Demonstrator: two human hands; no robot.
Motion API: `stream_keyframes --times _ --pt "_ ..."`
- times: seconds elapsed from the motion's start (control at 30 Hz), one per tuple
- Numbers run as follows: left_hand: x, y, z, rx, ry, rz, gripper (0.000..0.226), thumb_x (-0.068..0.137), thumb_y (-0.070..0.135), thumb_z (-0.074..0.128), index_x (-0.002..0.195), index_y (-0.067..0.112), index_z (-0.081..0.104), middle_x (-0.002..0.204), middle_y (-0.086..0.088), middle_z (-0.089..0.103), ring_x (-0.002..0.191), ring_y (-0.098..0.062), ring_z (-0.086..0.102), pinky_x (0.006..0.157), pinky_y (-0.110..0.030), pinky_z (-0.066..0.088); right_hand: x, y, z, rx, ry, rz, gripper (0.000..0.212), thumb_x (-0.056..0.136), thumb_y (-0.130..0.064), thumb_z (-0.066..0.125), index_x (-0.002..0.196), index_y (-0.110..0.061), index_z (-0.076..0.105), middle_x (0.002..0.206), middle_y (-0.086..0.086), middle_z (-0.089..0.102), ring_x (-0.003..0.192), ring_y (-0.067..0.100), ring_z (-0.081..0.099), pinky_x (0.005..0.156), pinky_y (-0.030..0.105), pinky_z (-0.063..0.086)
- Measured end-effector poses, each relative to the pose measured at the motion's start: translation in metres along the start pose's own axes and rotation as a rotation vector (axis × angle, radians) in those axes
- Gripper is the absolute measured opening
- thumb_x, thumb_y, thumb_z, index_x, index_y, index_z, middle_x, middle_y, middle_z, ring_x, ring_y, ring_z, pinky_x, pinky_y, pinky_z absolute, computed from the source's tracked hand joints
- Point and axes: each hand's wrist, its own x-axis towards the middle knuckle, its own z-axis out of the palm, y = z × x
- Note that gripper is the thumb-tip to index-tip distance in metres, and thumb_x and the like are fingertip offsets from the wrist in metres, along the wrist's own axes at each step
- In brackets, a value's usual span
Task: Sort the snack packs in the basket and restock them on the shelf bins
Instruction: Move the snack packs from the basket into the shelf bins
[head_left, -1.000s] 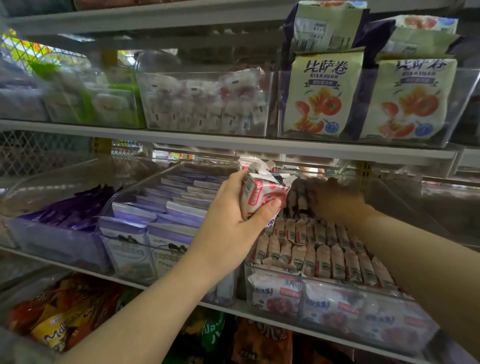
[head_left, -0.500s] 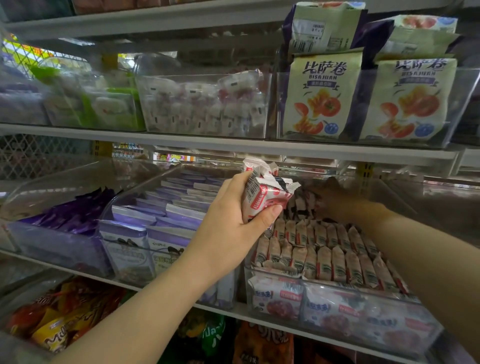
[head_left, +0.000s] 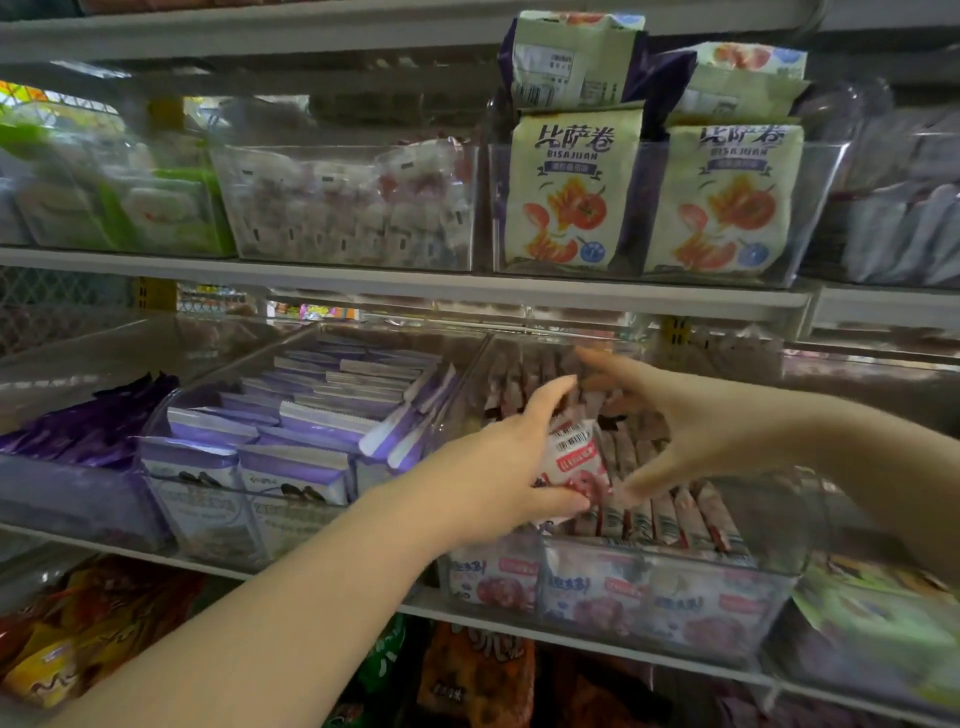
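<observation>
The left hand (head_left: 498, 467) pinches a glossy white-and-red snack pack (head_left: 576, 462), barcode side showing, low over the front of a clear plastic bin (head_left: 675, 603) on the middle shelf, where rows of matching crinkled packs stand on edge. Just beside it the right hand (head_left: 696, 431) hangs with fingers spread, gripping nothing. Behind and above, two cream pouches (head_left: 571, 192) printed "BISAJUAN" with tomato artwork stand in another clear bin.

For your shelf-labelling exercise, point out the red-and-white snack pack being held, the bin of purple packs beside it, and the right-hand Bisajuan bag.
red-and-white snack pack (head_left: 575, 457): head view, printed front.
purple-pack bin (head_left: 208, 512): head view, clear front wall.
right-hand Bisajuan bag (head_left: 727, 202): head view, front artwork.
</observation>
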Motion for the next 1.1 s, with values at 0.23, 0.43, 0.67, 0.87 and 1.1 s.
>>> stream_keyframes --times 0.23,0.43,0.67,0.87,1.1 --pt "0.012 -0.005 0.009 -0.112 0.008 -0.094 0.099 0.067 0.057 0.077 0.143 0.040 0.015 0.147 0.000 0.037 0.126 -0.017 0.045 0.095 -0.032 0.045 0.016 0.004 0.028 -0.015 0.009 0.006 0.100 0.068 -0.042 0.081 0.146 -0.040 0.018 0.109 -0.028 0.051 0.088 -0.019 0.055 0.070 0.001 0.045" --pt "0.003 -0.003 -0.001 0.507 0.019 -0.025 0.071 0.074 0.066 0.064 0.124 0.022 0.040 0.117 0.000 0.056 0.099 -0.020 0.059 0.069 -0.031 0.046 0.027 -0.004 0.041 0.008 0.008 -0.034 0.073 0.065 -0.042 0.082 0.126 -0.038 0.042 0.102 -0.019 0.058 0.085 -0.005 0.062 0.071 0.011 0.054" --pt "-0.006 -0.008 -0.001 0.410 0.084 0.071 0.069 0.076 0.054 0.071 0.126 0.028 0.032 0.122 0.004 0.046 0.095 -0.018 0.058 0.069 -0.028 0.046 0.028 -0.006 0.050 0.136 -0.052 -0.078 0.062 0.071 -0.030 0.078 0.125 -0.032 0.047 0.106 -0.009 0.064 0.088 0.005 0.066 0.078 0.026 0.057" --pt "-0.011 -0.016 -0.009 0.426 0.128 0.096 0.071 0.071 0.068 0.063 0.125 0.033 0.035 0.124 0.012 0.043 0.091 -0.011 0.044 0.073 -0.022 0.031 0.023 -0.012 0.056 0.146 0.045 -0.108 0.062 0.073 -0.033 0.076 0.129 -0.035 0.050 0.106 -0.012 0.065 0.087 0.003 0.066 0.079 0.029 0.057" --pt "-0.023 -0.039 -0.018 0.433 0.348 0.090 0.048 0.090 0.064 0.037 0.127 0.035 0.045 0.126 0.016 0.048 0.118 -0.007 0.044 0.106 -0.026 0.020 -0.001 0.010 0.020 -0.291 0.391 0.192 0.068 0.070 -0.057 0.060 0.134 -0.047 0.037 0.103 -0.013 0.064 0.079 0.005 0.066 0.065 0.025 0.057"
